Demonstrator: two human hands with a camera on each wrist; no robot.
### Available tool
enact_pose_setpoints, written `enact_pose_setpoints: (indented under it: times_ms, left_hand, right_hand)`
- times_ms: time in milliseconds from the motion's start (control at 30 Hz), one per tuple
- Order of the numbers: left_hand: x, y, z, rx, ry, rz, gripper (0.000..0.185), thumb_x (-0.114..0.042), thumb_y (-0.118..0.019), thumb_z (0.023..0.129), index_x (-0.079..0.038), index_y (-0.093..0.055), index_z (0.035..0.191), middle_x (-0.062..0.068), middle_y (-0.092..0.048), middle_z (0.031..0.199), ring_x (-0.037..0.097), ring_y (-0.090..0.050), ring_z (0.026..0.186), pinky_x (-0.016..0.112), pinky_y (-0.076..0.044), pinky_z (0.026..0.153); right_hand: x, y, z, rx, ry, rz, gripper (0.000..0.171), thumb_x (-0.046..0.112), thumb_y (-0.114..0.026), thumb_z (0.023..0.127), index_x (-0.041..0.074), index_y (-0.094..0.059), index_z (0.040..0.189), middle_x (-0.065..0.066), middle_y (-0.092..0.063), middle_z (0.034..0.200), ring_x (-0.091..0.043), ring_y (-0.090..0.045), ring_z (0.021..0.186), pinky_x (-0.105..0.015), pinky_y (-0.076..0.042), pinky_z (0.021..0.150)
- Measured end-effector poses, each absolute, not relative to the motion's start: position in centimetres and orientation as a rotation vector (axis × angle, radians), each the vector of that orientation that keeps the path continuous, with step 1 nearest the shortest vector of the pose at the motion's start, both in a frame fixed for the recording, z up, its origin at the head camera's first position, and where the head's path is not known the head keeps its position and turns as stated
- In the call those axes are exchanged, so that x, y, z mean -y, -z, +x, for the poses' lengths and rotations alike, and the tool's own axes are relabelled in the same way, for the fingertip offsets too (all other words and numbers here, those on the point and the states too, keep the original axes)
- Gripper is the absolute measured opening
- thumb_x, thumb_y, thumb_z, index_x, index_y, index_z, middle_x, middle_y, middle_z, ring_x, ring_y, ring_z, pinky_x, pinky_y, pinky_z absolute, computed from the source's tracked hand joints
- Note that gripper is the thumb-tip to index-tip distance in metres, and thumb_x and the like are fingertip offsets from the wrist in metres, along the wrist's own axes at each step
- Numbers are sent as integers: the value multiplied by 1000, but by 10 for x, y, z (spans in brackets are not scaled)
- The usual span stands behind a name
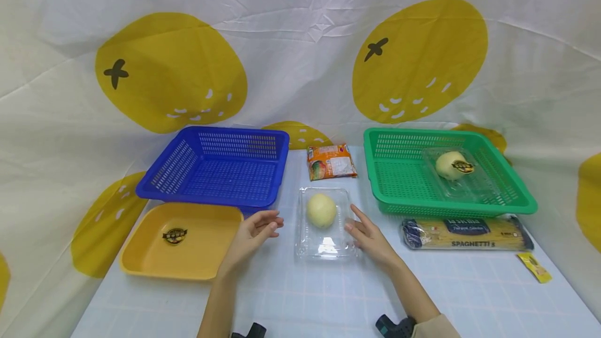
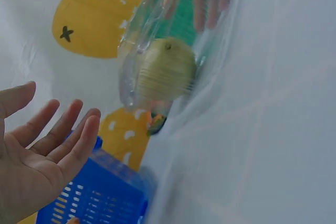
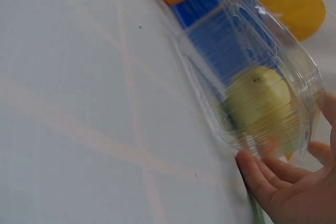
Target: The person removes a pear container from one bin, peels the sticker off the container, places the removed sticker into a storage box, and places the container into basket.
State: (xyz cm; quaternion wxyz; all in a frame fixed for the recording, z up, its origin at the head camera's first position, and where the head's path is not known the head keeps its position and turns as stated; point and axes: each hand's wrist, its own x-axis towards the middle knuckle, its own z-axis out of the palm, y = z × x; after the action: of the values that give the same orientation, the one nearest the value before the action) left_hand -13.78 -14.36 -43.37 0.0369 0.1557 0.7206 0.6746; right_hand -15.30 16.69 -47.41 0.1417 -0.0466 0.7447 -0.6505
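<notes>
A clear plastic clamshell box [image 1: 326,223] lies flat on the pale checked tablecloth [image 1: 328,296], in the middle between the two hands, with a pale yellow round fruit [image 1: 321,210] inside it toward the far end; the right hand [image 1: 368,238] sits at the box's right edge, its fingers [image 3: 262,179] loosely spread and straight, the tips touching or just short of the plastic wall, gripping nothing; the left hand [image 1: 253,233] hovers just left of the box, apart from it, palm turned inward, fingers [image 2: 79,140] straight and slightly fanned, holding nothing; beyond the box lies an orange snack packet [image 1: 331,161]; to the left stands a blue basket [image 1: 218,167], with a yellow tray [image 1: 183,241] in front of it bearing a dark sticker; to the right a green basket [image 1: 446,179] holds a second clear box with a fruit [image 1: 453,166]; a spaghetti packet [image 1: 467,233] lies before that basket, and a small yellow sachet [image 1: 535,266] near the table's right edge.
</notes>
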Motion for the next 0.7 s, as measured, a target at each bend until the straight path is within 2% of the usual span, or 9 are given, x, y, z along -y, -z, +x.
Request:
enact_pose_setpoints:
  times_ms: [100,267,433,700]
  left_hand:
    - [133,440,-142,-2221,-2084,447,33,-7,-57,93,11,-53,120,35,-56,114,30,-62,102,32,-55,81]
    - [120,449,-145,-2299,-2051,357,39,-6,-59,91,12,-50,124,33,-53,121,40,-54,111,30,-53,83]
    - [112,458,-148,-2281,-2015,306,52,-9,-60,91,9,-40,135,33,-47,130,43,-49,119,33,-50,90]
    - [101,470,-153,-2147,-2051,291,61,-8,-61,89,7,-32,141,35,-48,129,43,-52,116,36,-51,90]
  right_hand:
    - [-167,475,-153,-2150,1886,-146,67,28,-54,96,18,-17,152,-30,-29,146,-43,-33,132,-44,-46,95]
    - [-167,475,-154,-2146,1899,-147,67,26,-54,96,18,-17,151,-30,-30,145,-43,-33,132,-43,-47,94]
    - [-167,475,-154,-2153,1899,-149,67,26,-53,96,17,-17,151,-30,-30,145,-43,-33,132,-42,-48,94]
    - [-167,477,-154,-2155,1900,-154,66,26,-53,96,18,-17,151,-30,-30,146,-43,-33,132,-42,-48,94]
